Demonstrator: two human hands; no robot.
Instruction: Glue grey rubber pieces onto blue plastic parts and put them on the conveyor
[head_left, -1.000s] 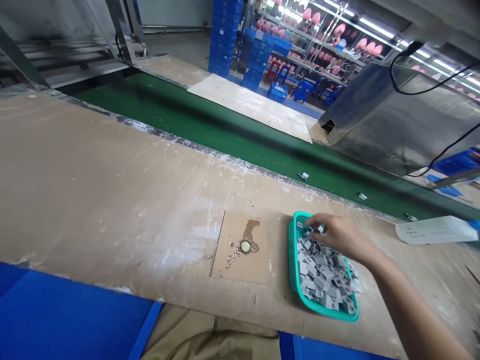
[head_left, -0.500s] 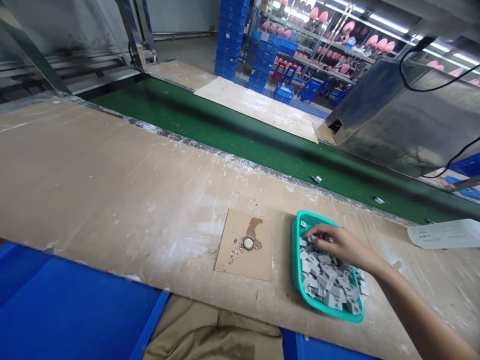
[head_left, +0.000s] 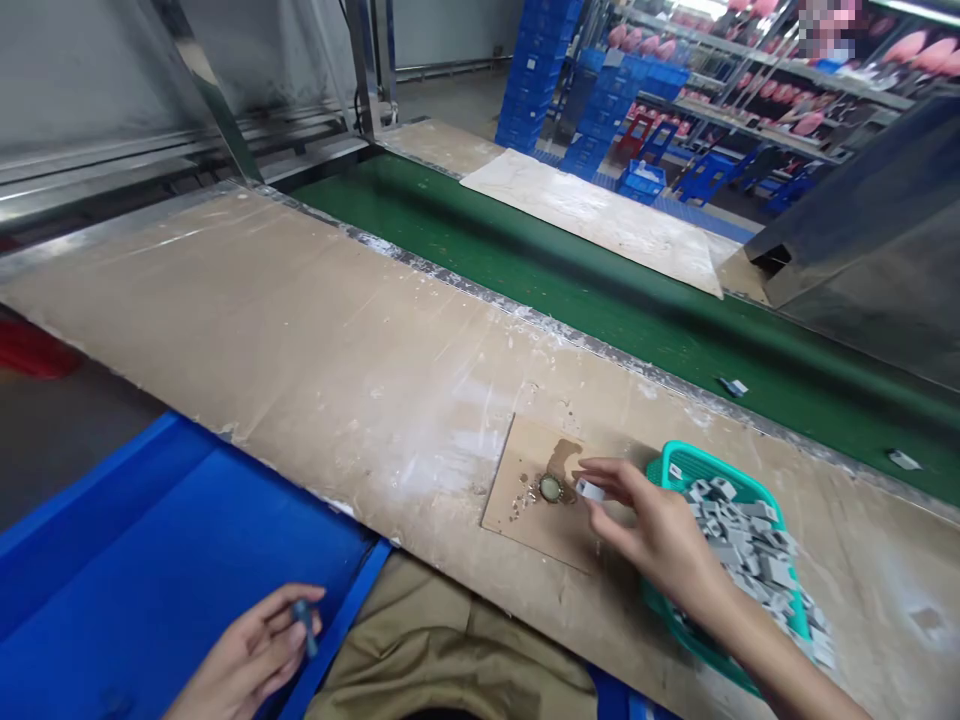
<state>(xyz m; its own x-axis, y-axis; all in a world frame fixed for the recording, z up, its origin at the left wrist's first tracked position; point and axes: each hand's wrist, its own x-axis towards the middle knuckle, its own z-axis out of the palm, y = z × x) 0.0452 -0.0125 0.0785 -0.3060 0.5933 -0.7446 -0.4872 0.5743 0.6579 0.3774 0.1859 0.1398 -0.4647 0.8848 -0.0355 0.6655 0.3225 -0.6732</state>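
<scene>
Between the thumb and fingers of my right hand (head_left: 652, 525) is a small grey-white block (head_left: 590, 490). That hand hovers over the right side of a cardboard square (head_left: 540, 540), close to a bottle cap (head_left: 551, 487) with a wet brown stain around it. Behind my right wrist stands a green plastic basket (head_left: 712, 455) full of similar grey blocks (head_left: 742, 540). My left hand (head_left: 259, 645) pinches a small dark blue-grey peg-like piece (head_left: 306, 625) above a blue bin (head_left: 225, 540).
A worn tan worktop (head_left: 337, 340) spans the view, with a green conveyor belt (head_left: 525, 250) beyond it. Small pieces lie on the belt, including a grey one (head_left: 735, 386). A metal housing (head_left: 885, 240) stands at the right, and stacked blue crates (head_left: 536, 80) are at the back.
My right hand has come out of the basket leftward to the cardboard with a block in it. My left hand has entered view holding a dark piece. The view has swung left.
</scene>
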